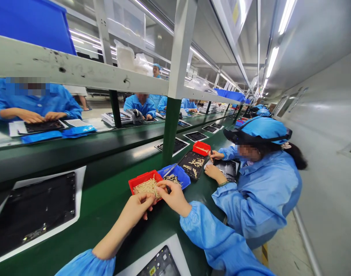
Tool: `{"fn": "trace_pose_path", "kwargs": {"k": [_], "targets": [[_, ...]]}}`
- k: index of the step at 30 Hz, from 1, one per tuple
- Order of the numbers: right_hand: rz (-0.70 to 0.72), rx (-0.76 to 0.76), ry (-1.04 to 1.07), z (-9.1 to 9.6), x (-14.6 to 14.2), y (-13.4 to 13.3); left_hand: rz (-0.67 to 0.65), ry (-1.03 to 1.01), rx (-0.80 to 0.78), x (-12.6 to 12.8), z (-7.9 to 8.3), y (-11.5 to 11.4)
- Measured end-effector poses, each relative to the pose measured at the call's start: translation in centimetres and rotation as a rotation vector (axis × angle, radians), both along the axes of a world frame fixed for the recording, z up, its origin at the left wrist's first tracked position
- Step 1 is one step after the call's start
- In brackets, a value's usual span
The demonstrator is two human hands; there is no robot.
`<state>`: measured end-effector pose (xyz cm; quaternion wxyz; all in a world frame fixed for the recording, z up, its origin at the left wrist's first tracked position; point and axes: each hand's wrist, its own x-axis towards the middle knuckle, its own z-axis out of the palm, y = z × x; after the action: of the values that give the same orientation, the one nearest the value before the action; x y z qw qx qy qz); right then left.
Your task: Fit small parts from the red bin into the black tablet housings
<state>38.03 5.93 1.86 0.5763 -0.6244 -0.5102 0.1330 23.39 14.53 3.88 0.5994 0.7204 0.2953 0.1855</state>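
The left hand (138, 209) is pinching narrowly near the red bin (132, 183); I can't make out what it is holding. The right hand (174, 197) is gripping a small dark object (168, 189). Slim, pale tan strips (146, 186) are lying jumbled in the red bin, beside the blue bin (185, 178) on the bench (106, 191).

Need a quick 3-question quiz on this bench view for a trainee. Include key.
1. True or false: the wearer's left hand and right hand are gloved.
2. Fill in: the red bin nearest the hands holds many small ____-coloured pieces.
3. What lies under the dark panel between the wearer's sleeves?
A) blue pouch
B) white sheet
C) cardboard box

Key: 1. False; 2. tan; 3. B
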Motion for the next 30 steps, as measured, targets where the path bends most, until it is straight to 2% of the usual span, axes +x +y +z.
{"fn": "trace_pose_path", "kwargs": {"k": [4, 6, 12, 16, 19, 22, 24, 30], "targets": [[0.033, 0.039, -0.324, 0.6, -0.3, -0.7, 0.034, -0.038, -0.003, -0.3, -0.2, 0.4], [0.049, 0.031, -0.404, 0.6, -0.3, -0.9, 0.041, -0.051, 0.003, -0.4, -0.2, 0.4], [0.043, -0.018, -0.436, 0.1, -0.6, -0.7, 0.039, -0.054, 0.041, -0.5, 0.0, 0.1], [-0.009, -0.051, -0.457, 0.0, -0.1, -0.3, 0.002, -0.036, 0.065, -1.2, 0.9, -0.3], [-0.084, -0.109, -0.481, 0.1, 1.3, 0.0, -0.063, -0.014, 0.07, -3.0, 2.1, -1.0], [-0.111, -0.14, -0.471, 0.1, 2.8, 0.2, -0.107, 0.025, 0.11, -6.0, 2.9, -2.0], [-0.116, -0.153, -0.456, 0.2, 3.5, 0.2, -0.104, 0.056, 0.325, -8.2, 2.9, -2.7], [-0.129, -0.075, -0.329, 1.6, 2.7, -0.5, -0.039, -0.102, 1.442, -14.7, 1.4, -4.6]]}}
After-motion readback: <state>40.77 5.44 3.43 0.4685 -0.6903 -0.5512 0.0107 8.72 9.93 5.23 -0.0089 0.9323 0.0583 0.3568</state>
